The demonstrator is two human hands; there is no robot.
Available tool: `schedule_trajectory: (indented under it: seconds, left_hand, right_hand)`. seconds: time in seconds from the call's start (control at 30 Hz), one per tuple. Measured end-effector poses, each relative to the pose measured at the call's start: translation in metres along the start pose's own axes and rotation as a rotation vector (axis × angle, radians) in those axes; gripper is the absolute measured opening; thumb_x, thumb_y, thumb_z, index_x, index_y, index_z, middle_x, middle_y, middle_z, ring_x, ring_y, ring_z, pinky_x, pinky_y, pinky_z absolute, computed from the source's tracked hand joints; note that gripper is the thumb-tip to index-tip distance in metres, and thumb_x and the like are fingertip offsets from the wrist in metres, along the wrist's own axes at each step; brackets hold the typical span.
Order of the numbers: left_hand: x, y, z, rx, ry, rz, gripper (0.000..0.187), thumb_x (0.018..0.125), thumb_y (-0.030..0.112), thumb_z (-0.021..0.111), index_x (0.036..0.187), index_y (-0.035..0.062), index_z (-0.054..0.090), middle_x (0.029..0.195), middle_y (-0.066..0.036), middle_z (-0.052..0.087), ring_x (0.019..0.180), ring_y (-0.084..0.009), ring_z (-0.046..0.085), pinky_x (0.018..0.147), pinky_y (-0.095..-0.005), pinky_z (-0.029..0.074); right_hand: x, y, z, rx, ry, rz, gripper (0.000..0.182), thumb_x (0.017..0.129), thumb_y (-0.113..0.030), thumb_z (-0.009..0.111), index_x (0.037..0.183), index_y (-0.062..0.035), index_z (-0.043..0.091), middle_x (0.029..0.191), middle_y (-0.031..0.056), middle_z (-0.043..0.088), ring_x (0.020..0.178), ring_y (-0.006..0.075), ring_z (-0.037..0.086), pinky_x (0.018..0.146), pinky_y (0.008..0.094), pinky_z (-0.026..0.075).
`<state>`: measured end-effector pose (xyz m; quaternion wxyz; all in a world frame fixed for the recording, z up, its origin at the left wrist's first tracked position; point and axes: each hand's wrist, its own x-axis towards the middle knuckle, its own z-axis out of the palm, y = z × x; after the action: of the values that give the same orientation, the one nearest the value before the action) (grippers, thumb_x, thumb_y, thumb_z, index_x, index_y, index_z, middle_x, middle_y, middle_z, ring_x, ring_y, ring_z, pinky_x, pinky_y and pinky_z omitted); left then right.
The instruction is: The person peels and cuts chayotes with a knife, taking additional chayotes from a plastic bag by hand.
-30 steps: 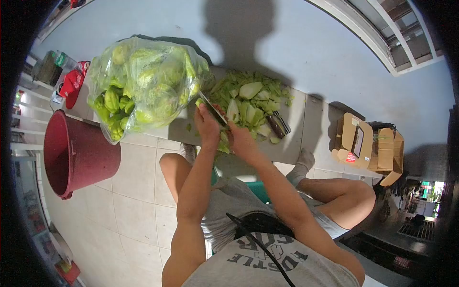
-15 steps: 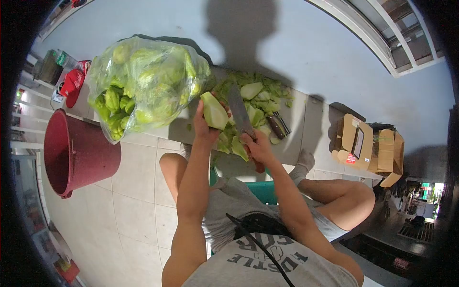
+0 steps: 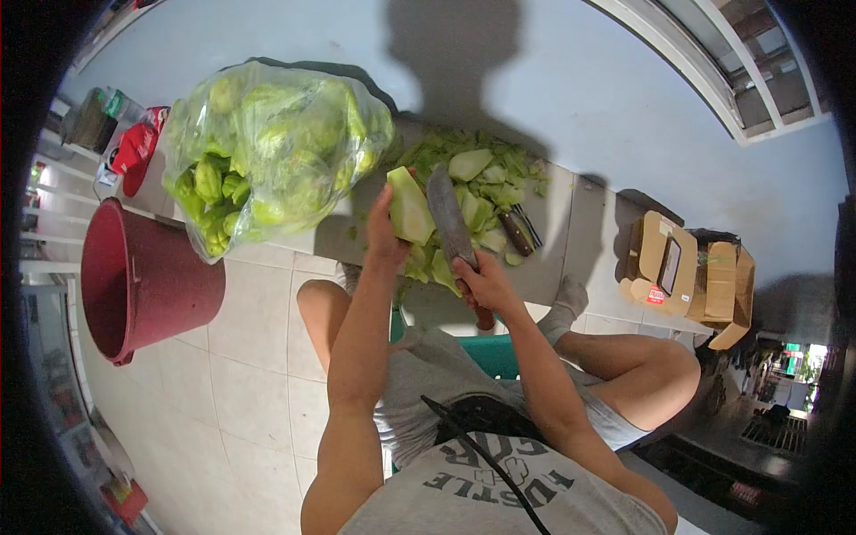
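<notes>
My left hand (image 3: pixel 383 234) grips the cut vegetable (image 3: pixel 410 209), right of the bag (image 3: pixel 294 134) | my right hand (image 3: pixel 486 281) holds the knife (image 3: pixel 451 218) | step: apparently trimming | next move: likely calls for steady left grip

A maroon bucket (image 3: pixel 178 276) and red cap (image 3: pixel 134 153) sit left, brown cardboard (image 3: pixel 727 283) right.

Bag (image 3: pixel 285 147) left of cuttings (image 3: pixel 475 209), bucket (image 3: pixel 174 281) before bag, box (image 3: pixel 662 259) right of cuttings, piece (image 3: pixel 410 209) left of knife (image 3: pixel 448 214), wall (image 3: pixel 312 36) behind
</notes>
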<state>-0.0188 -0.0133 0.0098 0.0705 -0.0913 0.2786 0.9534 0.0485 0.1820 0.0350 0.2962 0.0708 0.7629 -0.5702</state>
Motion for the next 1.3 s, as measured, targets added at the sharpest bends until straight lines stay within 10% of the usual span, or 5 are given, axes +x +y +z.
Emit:
schedule_trajectory:
  seconds: [0.87, 1.17, 1.3]
  left_hand:
    - [0.003, -0.031, -0.007, -0.048, 0.139, -0.103, 0.045, 0.096, 0.043, 0.049, 0.119, 0.0044, 0.052, 0.101, -0.009, 0.061, 0.087, -0.0227, 0.063, 0.075, -0.0390, 0.053]
    - [0.006, -0.009, -0.006, -0.091, 0.152, -0.012, 0.047, 0.099, 0.045, 0.040, 0.133, 0.0137, 0.046, 0.105, -0.012, 0.059, 0.093, -0.0268, 0.061, 0.082, -0.0444, 0.053]
    - [0.008, -0.007, -0.012, -0.355, 0.122, 0.012, 0.043, 0.100, 0.041, 0.038, 0.133, 0.0143, 0.045, 0.105, -0.013, 0.060, 0.093, -0.0289, 0.061, 0.084, -0.0479, 0.053]
  right_hand:
    - [0.028, -0.011, 0.021, 0.221, -0.144, -0.103, 0.028, 0.098, -0.035, 0.053, 0.102, -0.0089, 0.044, 0.057, -0.0016, 0.042, 0.043, 0.0088, 0.038, 0.038, 0.0282, 0.035]
    - [0.011, -0.017, 0.000, 0.573, 0.138, -0.084, 0.032, 0.090, -0.034, 0.066, 0.091, -0.0043, 0.054, 0.057, 0.0010, 0.051, 0.038, 0.0114, 0.046, 0.036, 0.0294, 0.037]
    - [0.034, -0.012, -0.035, 0.159, 0.416, -0.229, 0.026, 0.089, -0.027, 0.065, 0.093, -0.0024, 0.058, 0.066, 0.0078, 0.060, 0.052, 0.0181, 0.059, 0.049, 0.0335, 0.046]
